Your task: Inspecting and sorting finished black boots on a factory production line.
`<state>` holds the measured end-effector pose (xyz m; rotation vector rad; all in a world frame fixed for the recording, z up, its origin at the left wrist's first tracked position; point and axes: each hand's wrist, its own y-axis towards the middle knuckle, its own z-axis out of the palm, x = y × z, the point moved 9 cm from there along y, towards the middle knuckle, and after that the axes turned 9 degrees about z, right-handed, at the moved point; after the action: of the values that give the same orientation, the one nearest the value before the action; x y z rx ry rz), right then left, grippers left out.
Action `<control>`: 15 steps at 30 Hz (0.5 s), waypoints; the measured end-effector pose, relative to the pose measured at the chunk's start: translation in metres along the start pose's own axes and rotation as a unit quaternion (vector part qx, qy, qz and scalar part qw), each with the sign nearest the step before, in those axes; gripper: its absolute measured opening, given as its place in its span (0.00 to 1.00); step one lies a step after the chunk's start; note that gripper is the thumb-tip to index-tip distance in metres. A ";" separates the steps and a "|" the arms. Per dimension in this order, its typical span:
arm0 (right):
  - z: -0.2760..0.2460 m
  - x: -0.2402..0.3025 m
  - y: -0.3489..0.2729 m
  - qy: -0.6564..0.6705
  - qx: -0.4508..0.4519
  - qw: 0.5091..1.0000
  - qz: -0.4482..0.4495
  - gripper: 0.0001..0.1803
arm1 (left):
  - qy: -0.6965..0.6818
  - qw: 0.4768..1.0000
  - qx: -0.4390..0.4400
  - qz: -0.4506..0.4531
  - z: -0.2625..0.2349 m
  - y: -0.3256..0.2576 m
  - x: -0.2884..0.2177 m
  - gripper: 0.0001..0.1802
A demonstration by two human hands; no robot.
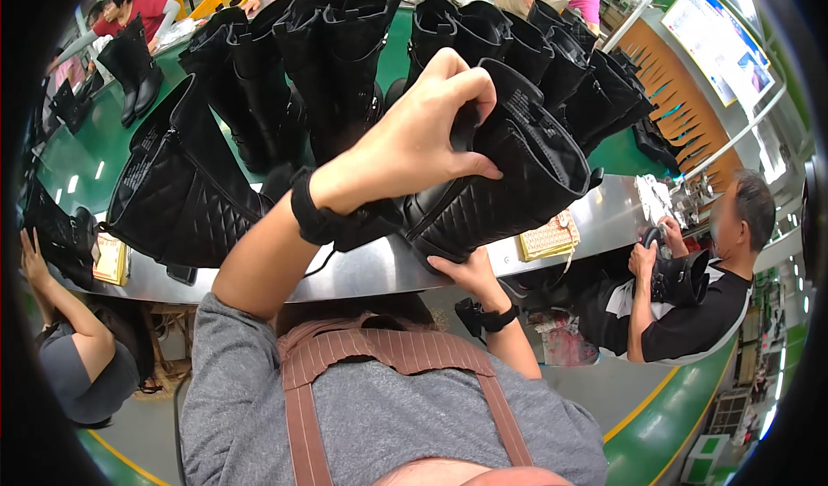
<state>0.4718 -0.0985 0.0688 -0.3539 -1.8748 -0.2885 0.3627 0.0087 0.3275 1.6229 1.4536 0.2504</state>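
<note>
Person's left hand [414, 137] is gripping the top rim of a black quilted boot [504, 184], fingers curled over the shaft opening, thumb lying along the outer side. Right hand [470, 272] is cupping the boot from underneath near the sole, fingers wrapped round it; can't tell how tight. Boot is being held tilted in the air, just above the edge of the steel workbench [379, 266], w/ its opening pointing up-right. Another quilted boot [185, 188] is leaning on the bench to the left. A row of black boots [345, 63] is standing behind on the green conveyor [78, 154]. A seated co-worker [690, 288] at right is handling 1 more boot.
</note>
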 end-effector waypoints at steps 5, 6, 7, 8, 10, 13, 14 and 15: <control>-0.001 0.010 -0.001 -0.012 -0.005 1.000 -0.013 0.26 | -0.105 0.963 -0.214 -0.125 0.004 -0.050 0.016 0.41; -0.002 0.013 -0.001 -0.020 -0.008 0.999 -0.026 0.26 | -0.092 0.956 -0.213 -0.176 0.009 -0.059 0.022 0.33; -0.004 0.014 -0.002 -0.023 -0.018 0.999 -0.030 0.26 | -0.094 0.957 -0.209 -0.179 0.015 -0.062 0.021 0.33; -0.005 0.014 -0.002 -0.020 -0.021 0.999 -0.026 0.26 | -0.140 0.948 -0.188 -0.216 0.028 -0.064 0.027 0.24; -0.009 0.016 -0.003 -0.010 -0.018 0.999 -0.028 0.25 | -0.190 0.937 -0.154 -0.248 0.042 -0.062 0.028 0.16; -0.008 0.014 0.000 0.000 -0.019 0.999 -0.027 0.28 | -0.274 0.905 -0.102 -0.309 0.052 -0.063 0.033 0.10; -0.008 0.016 0.000 -0.008 -0.020 0.999 -0.034 0.29 | -0.308 0.890 -0.094 -0.323 0.054 -0.060 0.029 0.08; -0.007 0.014 0.001 -0.010 0.006 0.999 -0.038 0.31 | -0.318 0.883 -0.078 -0.336 0.055 -0.059 0.027 0.09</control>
<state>0.4738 -0.0985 0.0840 -0.2781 -1.9120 -0.3271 0.3674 -0.0014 0.2431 0.8545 1.3235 -0.5112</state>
